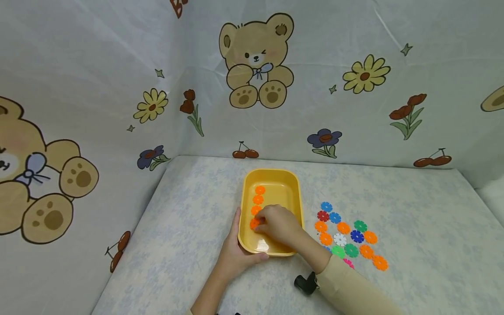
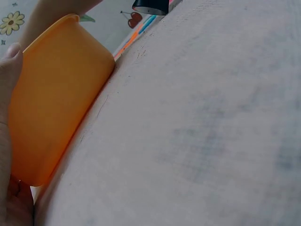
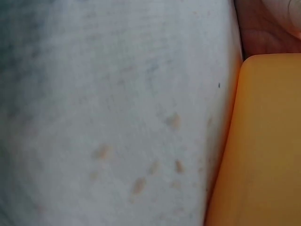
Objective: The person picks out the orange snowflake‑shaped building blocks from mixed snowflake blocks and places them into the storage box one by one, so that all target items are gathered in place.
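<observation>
Item, far left: a fabric wall (image 1: 106, 57) printed with bears and flowers, behind and beside a pale mottled table (image 1: 189, 201).

Item: the left hand (image 1: 232, 258), holding the tray's near left corner, thumb along the near side, fingers against the left wall.

Item: one yellow tray (image 1: 281, 192), resting on the table before the person.

Item: orange discs, notched, four visible in a column along the tray's left side; the lowest disc (image 1: 253, 224) lies nearest the person.

Item: the right hand (image 1: 280, 222), reaching over the tray's right rim, thumb and forefinger bent and close together, apparently pinching that lowest disc.

Item: a black fitting (image 1: 305, 284) by the right wrist, beside a beige sleeve (image 1: 350, 284).

Item, far right: loose discs (image 1: 351, 250) scattered on the table in orange, blue, green, red, white and pink.

Handling note: I would judge it best to keep the corner steady with the left hand, set the disc down flat in line with its neighbours, then part the fingertips gently so that none is dragged askew.

Condition note: the right hand covers part of the tray floor, and its other fingers I cannot make out. The forearm cuts off a blue and a pink disc. Both wrist views show only the tray's outside; the right one is blurred.
</observation>
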`<state>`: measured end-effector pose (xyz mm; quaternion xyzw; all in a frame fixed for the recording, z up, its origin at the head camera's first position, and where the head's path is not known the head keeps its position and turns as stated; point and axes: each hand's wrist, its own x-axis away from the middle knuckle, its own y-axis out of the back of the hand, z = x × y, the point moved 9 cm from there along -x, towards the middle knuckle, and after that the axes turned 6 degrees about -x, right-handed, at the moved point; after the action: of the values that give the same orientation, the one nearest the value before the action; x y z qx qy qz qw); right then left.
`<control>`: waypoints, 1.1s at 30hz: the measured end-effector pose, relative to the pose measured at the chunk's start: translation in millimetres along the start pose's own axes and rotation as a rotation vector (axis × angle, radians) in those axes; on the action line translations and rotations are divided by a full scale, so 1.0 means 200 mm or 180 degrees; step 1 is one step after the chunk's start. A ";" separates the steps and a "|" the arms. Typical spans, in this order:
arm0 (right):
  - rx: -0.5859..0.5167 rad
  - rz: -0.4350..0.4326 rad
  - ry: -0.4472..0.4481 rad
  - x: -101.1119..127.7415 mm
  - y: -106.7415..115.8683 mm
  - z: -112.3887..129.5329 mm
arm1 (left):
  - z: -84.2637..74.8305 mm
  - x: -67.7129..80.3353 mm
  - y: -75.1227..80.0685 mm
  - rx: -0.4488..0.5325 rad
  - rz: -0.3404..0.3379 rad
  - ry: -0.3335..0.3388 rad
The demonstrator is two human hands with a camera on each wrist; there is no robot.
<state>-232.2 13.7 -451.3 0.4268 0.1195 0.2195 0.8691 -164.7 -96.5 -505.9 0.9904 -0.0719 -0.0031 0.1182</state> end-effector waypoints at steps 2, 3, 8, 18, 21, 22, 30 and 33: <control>-0.0028 0.0017 -0.0047 0.00 -0.01 -0.01 | 0.00 0.00 0.00 -0.0011 -0.0001 0.0002; -0.0045 0.0028 -0.0069 -0.01 -0.01 -0.02 | 0.00 0.00 0.00 -0.0007 0.0003 0.0002; -0.0134 0.0053 -0.0177 -0.02 -0.02 -0.05 | 0.00 0.00 0.00 -0.0026 0.0001 0.0020; -0.0187 0.0096 -0.0292 -0.02 -0.03 -0.07 | 0.01 0.00 0.00 -0.0100 -0.0034 0.0031; -0.0152 0.0071 -0.0298 -0.02 -0.03 -0.07 | 0.01 0.00 0.00 -0.0081 -0.0024 0.0015; -0.0144 0.0058 -0.0292 -0.02 -0.03 -0.06 | 0.01 0.00 0.00 -0.0075 -0.0023 0.0008; -0.0049 -0.0035 -0.0197 -0.02 -0.01 -0.04 | 0.01 0.00 0.00 -0.0083 -0.0011 0.0038; 0.0029 -0.0091 -0.0106 -0.02 0.00 -0.03 | 0.01 0.00 0.01 -0.0097 -0.0029 0.0075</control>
<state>-237.6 15.7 -455.1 0.4327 0.1121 0.1994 0.8720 -165.3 -97.8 -507.3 0.9887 -0.0660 0.0069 0.1341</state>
